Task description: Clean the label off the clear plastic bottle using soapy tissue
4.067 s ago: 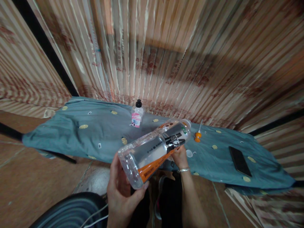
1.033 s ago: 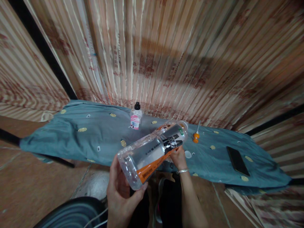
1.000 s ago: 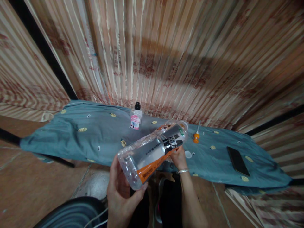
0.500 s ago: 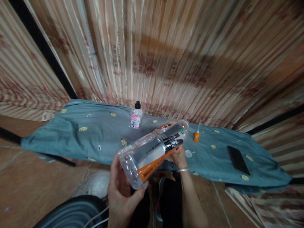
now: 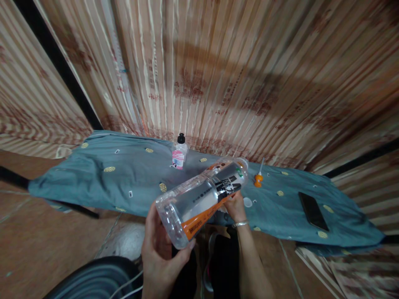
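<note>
The left hand [image 5: 160, 253] grips the base of a clear bottle [image 5: 202, 197] held tilted above the table [image 5: 124, 182]; the right hand [image 5: 235, 205] grips near its neck. Its orange, black-lettered label is unreadable.

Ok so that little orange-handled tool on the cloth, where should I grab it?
Probably by the orange handle, coming from above. It is the bulbous end nearest you, while the thin pale shaft points away toward the curtain. Both hands are busy holding the big bottle.
</note>
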`<state>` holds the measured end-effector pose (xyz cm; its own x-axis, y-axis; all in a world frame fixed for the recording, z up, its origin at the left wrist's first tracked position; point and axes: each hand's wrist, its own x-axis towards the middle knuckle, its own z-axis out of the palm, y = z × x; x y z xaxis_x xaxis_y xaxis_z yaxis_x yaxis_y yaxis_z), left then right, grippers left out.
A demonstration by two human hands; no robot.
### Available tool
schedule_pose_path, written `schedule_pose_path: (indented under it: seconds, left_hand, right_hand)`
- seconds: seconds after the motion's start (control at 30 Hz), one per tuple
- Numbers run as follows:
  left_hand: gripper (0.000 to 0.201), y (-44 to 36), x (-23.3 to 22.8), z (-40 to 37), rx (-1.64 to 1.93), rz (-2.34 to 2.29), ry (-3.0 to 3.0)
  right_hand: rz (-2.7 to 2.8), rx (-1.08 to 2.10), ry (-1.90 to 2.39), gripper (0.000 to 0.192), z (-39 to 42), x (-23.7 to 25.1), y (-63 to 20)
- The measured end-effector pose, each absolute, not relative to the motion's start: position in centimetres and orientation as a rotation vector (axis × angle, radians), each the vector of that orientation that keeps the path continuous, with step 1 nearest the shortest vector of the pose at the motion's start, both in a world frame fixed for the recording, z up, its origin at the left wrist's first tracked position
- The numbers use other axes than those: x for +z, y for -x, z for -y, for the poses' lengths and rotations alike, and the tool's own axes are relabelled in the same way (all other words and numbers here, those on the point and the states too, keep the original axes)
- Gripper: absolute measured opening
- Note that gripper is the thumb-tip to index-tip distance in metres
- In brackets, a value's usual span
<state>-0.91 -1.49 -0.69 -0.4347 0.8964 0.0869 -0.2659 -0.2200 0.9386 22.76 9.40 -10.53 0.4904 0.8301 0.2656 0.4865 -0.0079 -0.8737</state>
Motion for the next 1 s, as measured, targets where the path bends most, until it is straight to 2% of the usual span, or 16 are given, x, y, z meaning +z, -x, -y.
schedule_pose_path:
  seconds: [0.27, 1.0]
  left_hand:
    - [0.087, 0.83, -1.09, 1.41, 1.808, -1.158, -0.857]
    - [0.094, 0.86, -0.57, 1.5, 1.781, -1.173, -0.799]
  right_hand:
    - [1.12, 0.439, 1.663, 0.048, -9.44, -10.65, -22.78]
    - [1.119, 0.46, 1.701, 0.046, -9.35, -10.72, -22.98]
